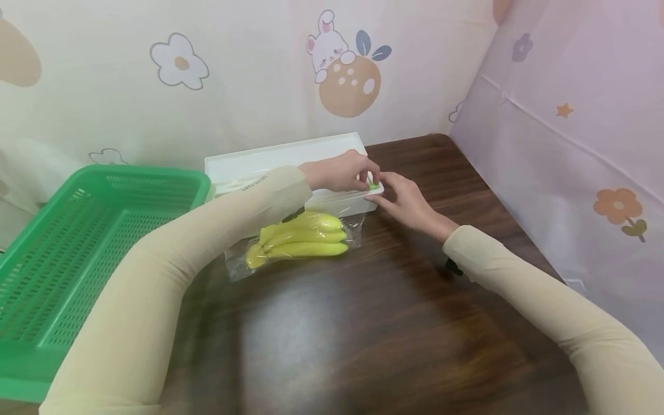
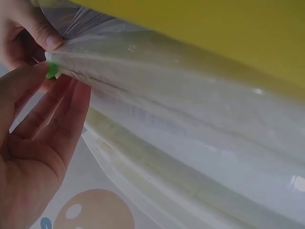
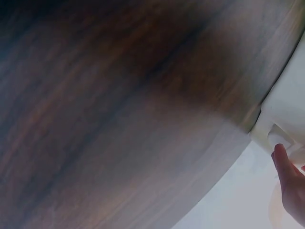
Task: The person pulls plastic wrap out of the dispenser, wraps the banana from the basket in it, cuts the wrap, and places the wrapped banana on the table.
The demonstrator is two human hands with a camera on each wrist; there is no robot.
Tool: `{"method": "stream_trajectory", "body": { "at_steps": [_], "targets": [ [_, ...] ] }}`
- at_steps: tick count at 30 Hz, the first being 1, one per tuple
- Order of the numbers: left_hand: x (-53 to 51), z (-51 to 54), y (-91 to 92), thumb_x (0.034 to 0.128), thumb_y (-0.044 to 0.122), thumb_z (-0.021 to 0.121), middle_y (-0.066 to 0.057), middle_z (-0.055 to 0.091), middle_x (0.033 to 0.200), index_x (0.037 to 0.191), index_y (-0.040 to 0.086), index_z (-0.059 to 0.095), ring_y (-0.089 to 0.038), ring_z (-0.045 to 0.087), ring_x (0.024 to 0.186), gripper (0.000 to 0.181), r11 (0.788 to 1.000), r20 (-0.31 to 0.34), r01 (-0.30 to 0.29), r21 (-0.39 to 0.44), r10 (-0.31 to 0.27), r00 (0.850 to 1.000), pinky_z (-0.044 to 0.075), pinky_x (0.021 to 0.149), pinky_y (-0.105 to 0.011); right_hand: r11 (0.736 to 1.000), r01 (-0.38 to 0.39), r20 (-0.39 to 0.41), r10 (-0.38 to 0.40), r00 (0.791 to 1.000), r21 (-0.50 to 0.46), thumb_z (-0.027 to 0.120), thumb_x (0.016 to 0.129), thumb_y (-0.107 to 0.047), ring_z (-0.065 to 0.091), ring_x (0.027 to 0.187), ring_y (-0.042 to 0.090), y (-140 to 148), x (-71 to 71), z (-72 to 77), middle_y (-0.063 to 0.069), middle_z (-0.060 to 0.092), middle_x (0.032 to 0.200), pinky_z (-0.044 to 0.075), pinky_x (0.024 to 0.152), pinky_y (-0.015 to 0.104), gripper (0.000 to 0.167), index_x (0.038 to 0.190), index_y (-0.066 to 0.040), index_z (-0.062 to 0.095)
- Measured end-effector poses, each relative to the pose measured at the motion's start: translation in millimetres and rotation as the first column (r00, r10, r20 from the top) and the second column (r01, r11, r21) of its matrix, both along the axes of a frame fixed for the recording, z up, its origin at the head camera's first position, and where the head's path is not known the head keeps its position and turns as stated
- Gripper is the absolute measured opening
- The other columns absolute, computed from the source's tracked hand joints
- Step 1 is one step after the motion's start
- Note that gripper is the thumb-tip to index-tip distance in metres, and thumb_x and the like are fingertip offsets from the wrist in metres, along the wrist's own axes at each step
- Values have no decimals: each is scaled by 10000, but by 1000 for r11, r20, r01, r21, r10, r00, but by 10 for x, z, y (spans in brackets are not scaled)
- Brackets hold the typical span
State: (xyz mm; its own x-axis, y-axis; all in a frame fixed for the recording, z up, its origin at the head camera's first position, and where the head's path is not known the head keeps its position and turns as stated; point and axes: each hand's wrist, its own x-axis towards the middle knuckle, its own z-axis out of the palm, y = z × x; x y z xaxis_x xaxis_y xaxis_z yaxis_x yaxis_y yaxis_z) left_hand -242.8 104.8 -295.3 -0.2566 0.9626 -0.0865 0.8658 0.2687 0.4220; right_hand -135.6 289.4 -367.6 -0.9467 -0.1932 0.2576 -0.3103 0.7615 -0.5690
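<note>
A long white cling film box [image 1: 358, 206] lies across the back of the table, its lid raised behind. My left hand [image 1: 342, 172] pinches a small green slider [image 2: 52, 70] at the box's right end, reaching over from the left. On that same end corner, my right hand [image 1: 407, 199] grips with its thumb and fingers; the right wrist view shows only part of it at the edge. Clear plastic film [image 1: 354, 227] stretches from the box's front over a bunch of yellow bananas [image 1: 306, 236] on the table.
A green slotted plastic basket [image 1: 129, 170] stands at the left, partly behind my left sleeve. The dark wooden table [image 1: 394, 323] extends toward me. Patterned curtains [image 1: 249, 69] hang behind and along the right side.
</note>
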Motion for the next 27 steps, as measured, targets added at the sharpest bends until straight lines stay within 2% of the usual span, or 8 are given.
{"method": "stream_trajectory", "body": {
  "at_steps": [7, 17, 27],
  "targets": [
    [23, 24, -14, 1002, 35, 654, -173, 735, 1114, 1222, 21, 700, -291, 672, 1031, 225, 1000, -18, 5, -17, -5, 1000, 499, 985, -384, 1000, -14, -6, 14, 1000, 17, 788, 961, -134, 630, 1225, 412, 15, -13, 6, 272, 655, 1343, 531, 1017, 557, 472, 1338, 81, 604],
    [54, 45, -39, 995, 52, 683, -148, 732, 1087, 1214, 31, 723, -264, 658, 971, 224, 1000, -74, -2, -26, 0, 997, 509, 940, -374, 999, -47, -40, 48, 998, 19, 781, 961, -110, 631, 1230, 426, 18, -46, 7, 279, 672, 1301, 506, 1041, 561, 423, 1295, 91, 618],
    [69, 43, -60, 999, 43, 655, -155, 726, 1057, 1238, 27, 703, -258, 652, 935, 245, 999, -77, 12, -52, -15, 997, 516, 920, -367, 999, -42, -13, 42, 999, 13, 780, 962, -107, 634, 1232, 425, 28, -39, 18, 266, 682, 1293, 494, 1063, 565, 427, 1305, 90, 619]
  ]
}}
